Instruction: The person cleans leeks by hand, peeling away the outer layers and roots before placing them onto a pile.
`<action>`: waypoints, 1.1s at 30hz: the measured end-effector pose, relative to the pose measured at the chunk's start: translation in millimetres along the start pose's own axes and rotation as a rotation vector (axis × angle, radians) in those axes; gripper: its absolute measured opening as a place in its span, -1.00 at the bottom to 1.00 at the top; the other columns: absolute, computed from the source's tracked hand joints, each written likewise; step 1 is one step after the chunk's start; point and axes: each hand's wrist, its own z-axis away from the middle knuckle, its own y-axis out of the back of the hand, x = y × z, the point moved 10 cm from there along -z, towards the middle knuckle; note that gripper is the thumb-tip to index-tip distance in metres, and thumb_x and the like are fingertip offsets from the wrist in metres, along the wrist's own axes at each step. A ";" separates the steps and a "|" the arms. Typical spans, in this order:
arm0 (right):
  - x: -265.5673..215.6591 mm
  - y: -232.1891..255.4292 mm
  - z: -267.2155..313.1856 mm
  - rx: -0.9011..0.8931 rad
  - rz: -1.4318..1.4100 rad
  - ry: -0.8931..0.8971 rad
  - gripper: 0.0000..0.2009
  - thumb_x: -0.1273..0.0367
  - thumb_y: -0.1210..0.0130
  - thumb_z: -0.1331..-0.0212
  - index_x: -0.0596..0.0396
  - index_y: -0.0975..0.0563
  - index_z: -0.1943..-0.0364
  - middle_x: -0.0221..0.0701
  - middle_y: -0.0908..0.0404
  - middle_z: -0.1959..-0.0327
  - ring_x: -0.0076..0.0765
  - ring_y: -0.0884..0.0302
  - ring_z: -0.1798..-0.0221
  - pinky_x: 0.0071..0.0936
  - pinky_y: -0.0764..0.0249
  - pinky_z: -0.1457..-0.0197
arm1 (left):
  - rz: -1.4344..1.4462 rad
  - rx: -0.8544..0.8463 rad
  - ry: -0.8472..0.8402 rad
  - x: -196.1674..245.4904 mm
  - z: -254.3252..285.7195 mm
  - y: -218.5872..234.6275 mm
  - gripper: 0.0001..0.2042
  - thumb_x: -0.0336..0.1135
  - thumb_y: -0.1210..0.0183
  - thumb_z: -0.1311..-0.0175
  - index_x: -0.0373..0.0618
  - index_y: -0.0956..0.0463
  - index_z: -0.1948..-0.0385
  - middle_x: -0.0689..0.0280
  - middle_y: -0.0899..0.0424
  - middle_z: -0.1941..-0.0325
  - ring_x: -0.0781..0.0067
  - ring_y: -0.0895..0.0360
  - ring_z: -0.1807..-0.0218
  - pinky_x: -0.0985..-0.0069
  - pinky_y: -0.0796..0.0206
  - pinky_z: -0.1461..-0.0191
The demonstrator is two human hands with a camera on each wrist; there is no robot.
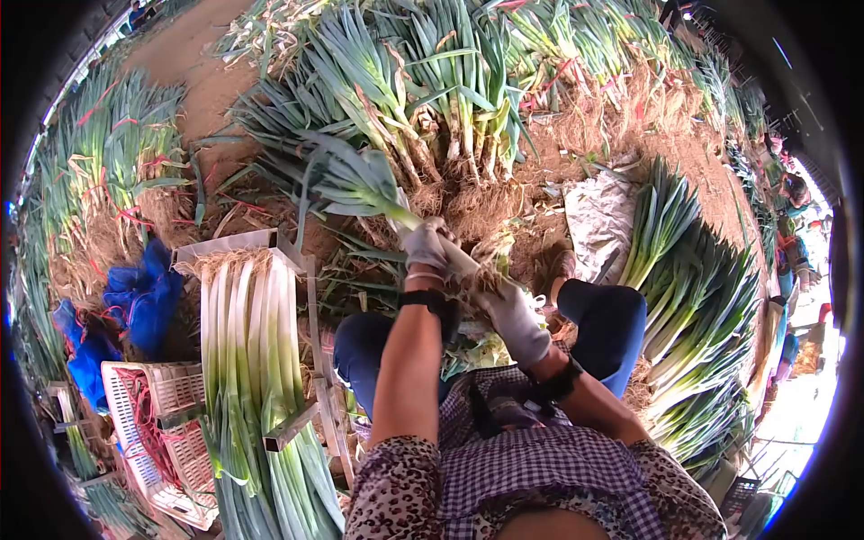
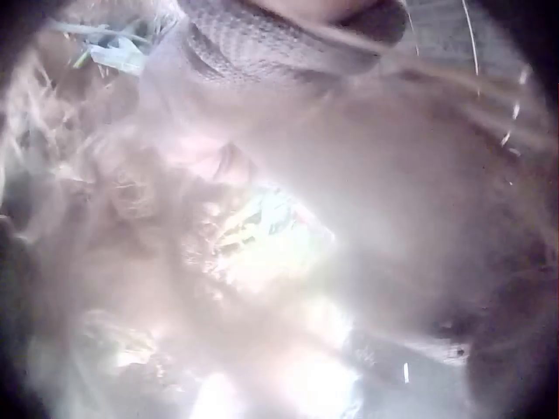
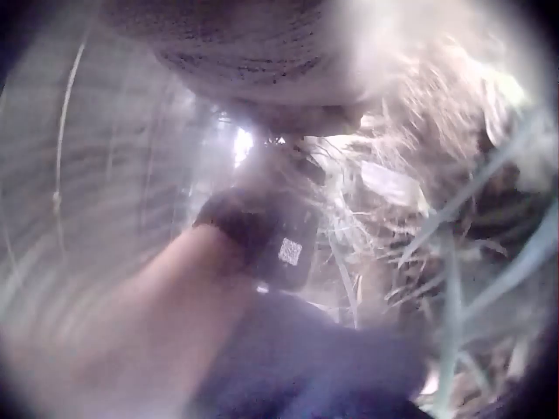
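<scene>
A leek (image 1: 461,259) slants across the head view, its green leaves up and to the left, its pale stalk down to the right. My gloved left hand (image 1: 427,246) grips the stalk just below the leaves. At the lower, root end, my gloved right hand (image 1: 513,317) holds the stalk, its fingertips partly hidden by roots and dry skins. The left wrist view is hazy, with a knitted glove cuff (image 2: 253,44) at its top. In the right wrist view, the other arm's dark wristband (image 3: 271,240) shows beside stringy roots (image 3: 445,105).
Trimmed leeks (image 1: 247,342) lie in a metal rack (image 1: 310,342) at left, beside a white plastic crate (image 1: 148,450) with red ties. Blue cloth (image 1: 144,297) lies behind it. Untrimmed leeks (image 1: 450,99) stand ahead; more leeks (image 1: 693,324) are piled at right, near a pale sack (image 1: 598,220).
</scene>
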 end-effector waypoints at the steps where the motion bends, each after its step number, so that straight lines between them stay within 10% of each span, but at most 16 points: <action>1: 6.7 2.1 7.4 0.029 0.026 0.012 -0.59 0.47 -0.04 -0.18 0.24 -0.43 -0.15 -0.29 -0.62 0.24 -0.51 -0.47 0.24 -0.47 -0.44 0.16 | -0.051 -0.001 -0.003 -4.3 8.8 1.6 -0.89 -0.51 -0.16 -0.08 -0.15 -0.39 0.45 0.30 -0.39 0.63 0.32 -0.36 0.67 0.27 -0.36 0.56; 6: -8.9 29.6 90.5 -0.249 -0.013 -0.375 -0.54 0.56 0.01 -0.13 0.19 -0.42 -0.20 -0.23 -0.60 0.22 -0.51 -0.49 0.19 -0.47 -0.46 0.19 | -0.102 0.178 -0.268 20.0 -21.8 47.9 -0.86 -0.53 -0.19 -0.02 -0.24 -0.43 0.38 0.23 -0.48 0.58 0.39 -0.36 0.72 0.40 -0.30 0.61; 12: -69.8 168.9 87.4 0.266 -0.368 -0.208 -0.74 0.46 0.04 -0.16 0.28 -0.54 0.11 -0.46 -0.49 0.35 -0.58 -0.37 0.47 -0.54 -0.46 0.24 | -0.110 0.145 -0.353 71.0 1.5 23.4 -0.69 -0.39 -0.27 0.08 -0.20 -0.46 0.25 0.32 -0.46 0.47 0.38 -0.40 0.59 0.42 -0.30 0.47; 15: -58.7 128.8 39.6 0.083 -1.023 -0.173 -0.69 0.28 -0.04 -0.18 0.25 -0.53 0.12 -0.56 -0.29 0.58 -0.52 -0.27 0.56 -0.48 -0.46 0.24 | -0.056 -0.003 -0.346 62.3 -15.1 20.3 -0.78 -0.30 -0.23 -0.13 -0.16 -0.46 0.26 0.31 -0.49 0.52 0.34 -0.47 0.52 0.37 -0.50 0.38; 17: 6.4 84.3 7.9 -0.001 0.489 0.396 -0.73 0.27 -0.10 -0.25 0.15 -0.57 0.09 -0.40 -0.49 0.56 -0.40 -0.48 0.47 -0.46 -0.49 0.22 | -0.082 -0.011 -0.312 59.2 1.5 20.9 -0.83 -0.32 -0.21 -0.15 -0.16 -0.46 0.31 0.30 -0.48 0.54 0.36 -0.47 0.55 0.38 -0.48 0.44; 21: 49.1 67.6 -16.5 -0.080 0.066 -0.096 -0.68 0.21 -0.22 -0.17 0.15 -0.57 0.13 -0.13 -0.67 0.25 -0.07 -0.64 0.20 -0.26 -0.51 0.14 | -0.171 -0.101 -0.208 32.3 39.2 24.3 -0.84 -0.25 -0.17 -0.22 -0.12 -0.46 0.41 0.33 -0.48 0.60 0.37 -0.48 0.58 0.37 -0.43 0.50; 25: 11.4 -10.6 -16.7 -0.333 0.203 0.127 -0.51 0.21 -0.26 -0.09 0.13 -0.46 -0.09 -0.14 -0.62 0.19 -0.04 -0.59 0.24 -0.24 -0.49 0.19 | -0.008 -0.401 0.078 -37.0 47.2 23.9 -0.87 -0.36 -0.10 -0.23 -0.04 -0.47 0.53 0.33 -0.53 0.58 0.37 -0.52 0.54 0.41 -0.40 0.44; 26: 5.3 -23.5 -11.1 -0.367 0.075 0.059 -0.53 0.25 -0.23 -0.10 0.15 -0.46 -0.08 -0.18 -0.61 0.18 -0.14 -0.57 0.22 -0.30 -0.49 0.17 | -0.164 -0.522 -0.122 -53.2 15.9 27.7 -0.90 -0.36 -0.21 -0.14 -0.13 -0.50 0.49 0.27 -0.53 0.60 0.33 -0.52 0.58 0.35 -0.39 0.55; 28: 7.4 -37.2 2.0 -0.416 -0.180 -0.160 -0.58 0.33 -0.18 -0.12 0.20 -0.47 -0.07 -0.27 -0.60 0.18 -0.36 -0.54 0.19 -0.43 -0.47 0.15 | -0.253 -0.081 -0.089 -21.3 61.7 45.1 -0.81 -0.24 -0.21 -0.21 -0.08 -0.48 0.54 0.32 -0.53 0.64 0.38 -0.46 0.66 0.39 -0.33 0.58; 33: 7.2 8.8 5.3 -0.211 -0.289 -0.167 -0.71 0.45 -0.15 -0.07 0.30 -0.55 0.10 -0.49 -0.55 0.47 -0.59 -0.37 0.47 -0.55 -0.33 0.38 | 0.011 -0.082 -0.027 -6.9 48.3 42.4 -0.85 -0.29 -0.23 -0.18 -0.11 -0.50 0.31 0.36 -0.50 0.54 0.31 -0.51 0.53 0.33 -0.43 0.45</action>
